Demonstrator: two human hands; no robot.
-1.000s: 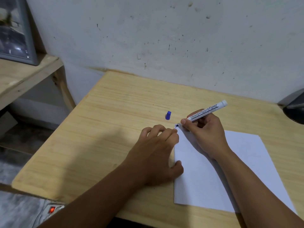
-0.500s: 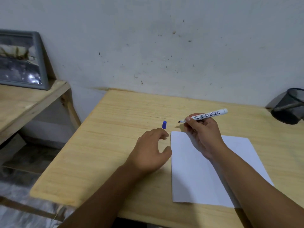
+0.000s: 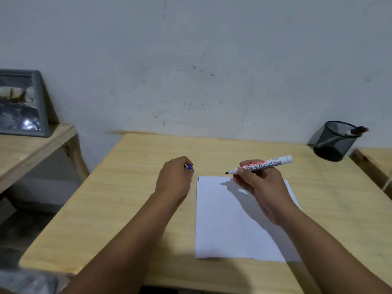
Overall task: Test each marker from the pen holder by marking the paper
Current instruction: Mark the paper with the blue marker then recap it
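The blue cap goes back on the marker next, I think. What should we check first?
1. Cap held: left hand closes on the blue cap. Ok.
2. Marker held: right hand grips the marker. Ok.
3. Tip off the paper: it hangs just past the top edge. Ok.
4. Test mark made: small dark line at the paper's top left corner. Ok.
5. Cap opening faces the tip: hidden by fingers. Cannot tell.
6. More to test: one marker in the pen holder. Ok.

Wood-grain table (image 3: 135, 187), matt paper (image 3: 222, 219), black mesh pen holder (image 3: 333, 143)
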